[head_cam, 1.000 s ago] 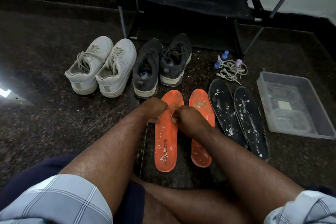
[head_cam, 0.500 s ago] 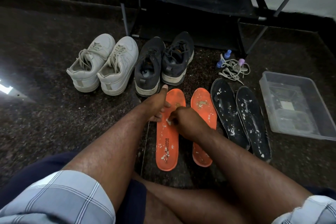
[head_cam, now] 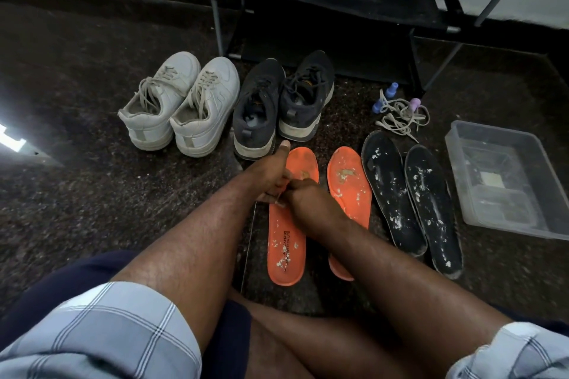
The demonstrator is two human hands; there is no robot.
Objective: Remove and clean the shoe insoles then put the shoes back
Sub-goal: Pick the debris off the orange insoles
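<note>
1. Nearest the camera, both hands sit over the left orange insole (head_cam: 286, 243) — it lies flat on the floor (head_cam: 92, 194), long axis running straight away from the person, heel end close, toe end far.
2. The left hand (head_cam: 269, 177) rests at that insole's left edge, thumb stretched forward toward the toe, fingers curled underneath; whether they pinch anything I cannot tell.
3. The right hand (head_cam: 304, 198) is on top of the insole's forward half, fingers bunched down against it; what they hold, if anything, is hidden.
4. Count the insoles: four — two orange, the second orange insole (head_cam: 349, 191) just beside, and two black insoles (head_cam: 412, 197) to the right, all roughly parallel and speckled white.
5. Further out, four shoes, toes pointing away: a white pair (head_cam: 181, 104) and a dark pair (head_cam: 283, 101).
6. Far right, one clear plastic tub (head_cam: 462, 169), with loose laces (head_cam: 400, 115) beyond the black insoles.
</note>
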